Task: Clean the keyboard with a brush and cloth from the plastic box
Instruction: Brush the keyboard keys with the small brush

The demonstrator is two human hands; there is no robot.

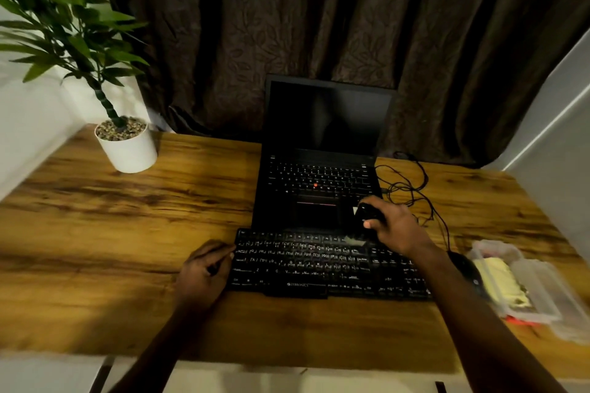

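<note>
While the keyboard [319,265], lower middle of the frame, is met at its left edge by the left hand [204,268], fingers curled (gripping or just bracing: cannot be told, blurred), the brush [364,220] is clasped in the right hand [396,226], bristles on the upper-right keys. Bracing is likely meant to stop sliding. The far edge is crowded by the laptop [319,169], the right by the mouse [466,268] and plastic box [539,284], cloth [501,281] inside. Open table [127,233] is found at left.
</note>
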